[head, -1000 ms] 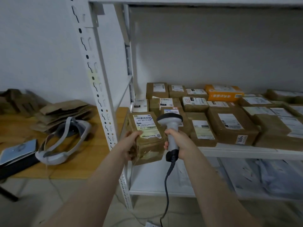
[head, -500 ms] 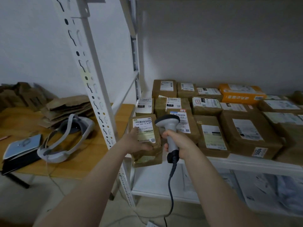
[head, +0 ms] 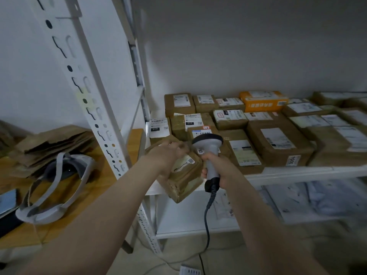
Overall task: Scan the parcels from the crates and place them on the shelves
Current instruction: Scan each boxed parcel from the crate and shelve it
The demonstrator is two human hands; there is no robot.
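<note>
Black cable (head: pixel 207 219) drops from the butt of the scanner (head: pixel 208 147) toward the floor, nearest to us, between our 2 forearms. Our right hand (head: pixel 217 169) is clenched round the scanner's grey handle, with the dark head upright and turned toward the shelving. Just left of it, our left hand (head: pixel 164 155) grasps the brown parcel (head: pixel 186 177) from above. Its fingers (head: pixel 174 144) reach over the far top edge, but they are blurred, and we cannot tell how the thumb lies. The parcel is tilted, with its label facing up just beside the scanner handle. It is at the front left corner of the white shelf (head: pixel 297 171), and its lowest corner hangs below the shelf edge. We cannot tell whether its far side rests on the shelf. To our left, a wooden table (head: pixel 59 233) carries a white headset (head: pixel 55 187), and behind that lies a heap of flattened brown cardboard (head: pixel 53 141). A perforated white upright (head: pixel 89 86) stands between the table and the shelf. Lower down, a lower shelf (head: pixel 188 225) holds pale bags (head: pixel 317 199) too blurred to read. Beyond the scanner, labelled brown shelved parcels (head: pixel 278 141) lie packed side by side in rows. 1 orange parcel (head: pixel 262 101) sits in the back row, against the grey wall (head: pixel 238 46).
</note>
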